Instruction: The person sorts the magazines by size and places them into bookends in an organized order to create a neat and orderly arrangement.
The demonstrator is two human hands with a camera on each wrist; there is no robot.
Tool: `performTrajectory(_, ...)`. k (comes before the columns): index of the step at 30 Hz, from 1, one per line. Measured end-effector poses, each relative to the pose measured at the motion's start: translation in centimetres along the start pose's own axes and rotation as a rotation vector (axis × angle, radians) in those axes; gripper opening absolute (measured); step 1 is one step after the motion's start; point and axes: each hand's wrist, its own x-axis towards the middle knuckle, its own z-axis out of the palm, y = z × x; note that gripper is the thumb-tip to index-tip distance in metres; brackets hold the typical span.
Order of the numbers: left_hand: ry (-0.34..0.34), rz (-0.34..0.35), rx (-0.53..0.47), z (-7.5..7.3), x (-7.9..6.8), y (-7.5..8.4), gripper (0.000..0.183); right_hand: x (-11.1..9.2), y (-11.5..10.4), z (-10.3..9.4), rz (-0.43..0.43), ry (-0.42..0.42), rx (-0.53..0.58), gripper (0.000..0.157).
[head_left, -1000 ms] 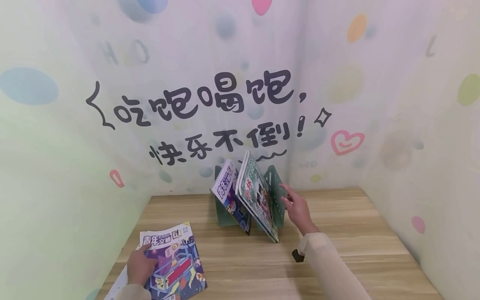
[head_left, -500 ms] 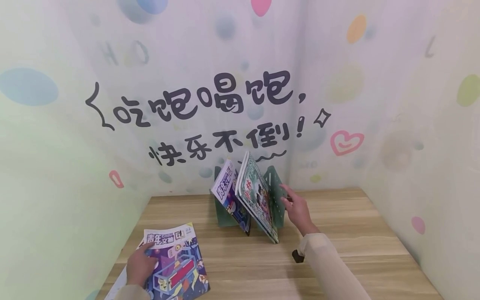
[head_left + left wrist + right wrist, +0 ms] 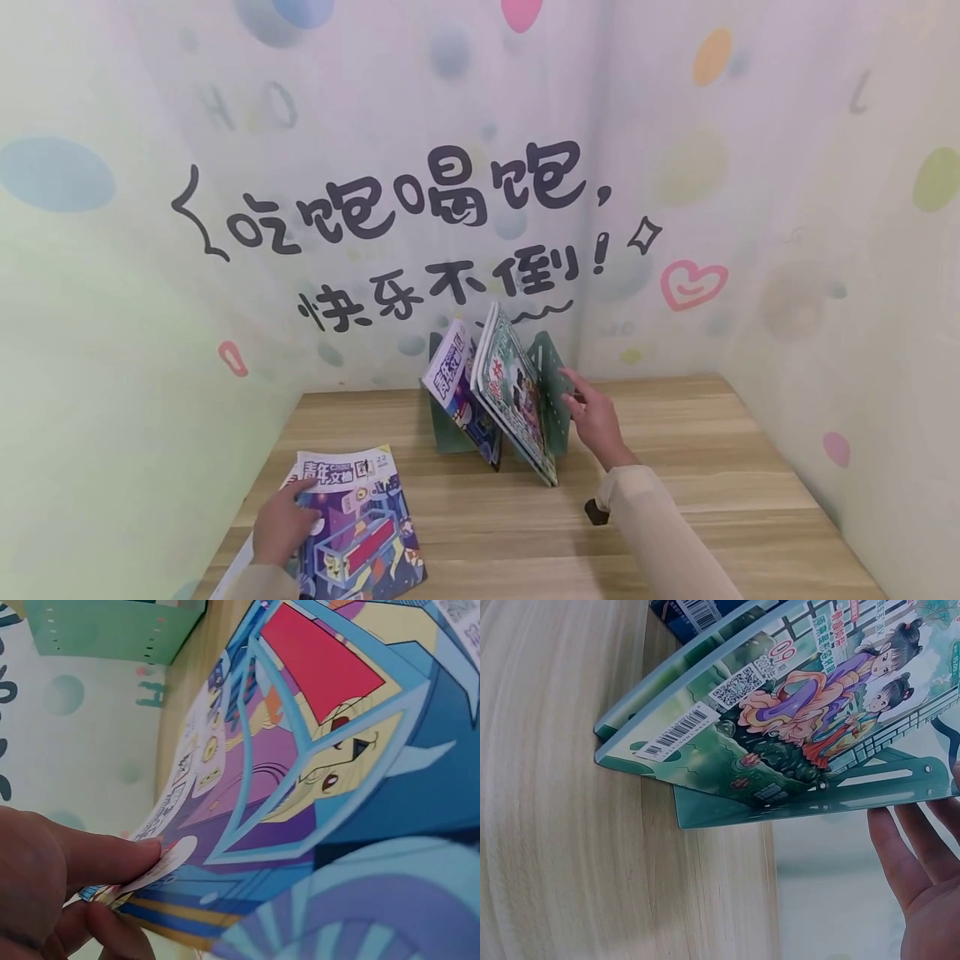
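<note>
While the left hand pinches a purple-and-blue paper magazine with a white title band by its left side, thumb on the cover and fingers curled beneath, the right hand rests with extended fingertips against the outer face of a green perforated book holder. The pinched magazine is over the near left part of the pale wood-grain table, well apart from the holder; what seems to be a second white-edged magazine, largely hidden, lies under it. Within the holder, at the far middle of the table, a matching purple magazine stands aslant at the left, beside two green-covered magazines standing tilted next to the panel touched by the right hand. Behind rises a white wall bearing black lettering and coloured spots.
</note>
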Motion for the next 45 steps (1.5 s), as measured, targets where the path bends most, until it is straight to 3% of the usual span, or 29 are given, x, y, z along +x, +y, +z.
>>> performTrajectory(19,0.009,0.056,0.052,-0.4,-0.4,1.2,0.054,-0.2,0.0,0.0,-0.018,0.012,-0.008,0.047)
performTrajectory(27,0.009,0.044,0.088,-0.8,-0.9,2.3,0.053,-0.3,0.0,0.1,-0.022,0.010,-0.007,0.047)
performTrajectory(45,0.011,0.128,0.081,-1.4,-1.2,4.0,0.053,-0.2,-0.1,0.1,-0.034,0.020,-0.027,0.048)
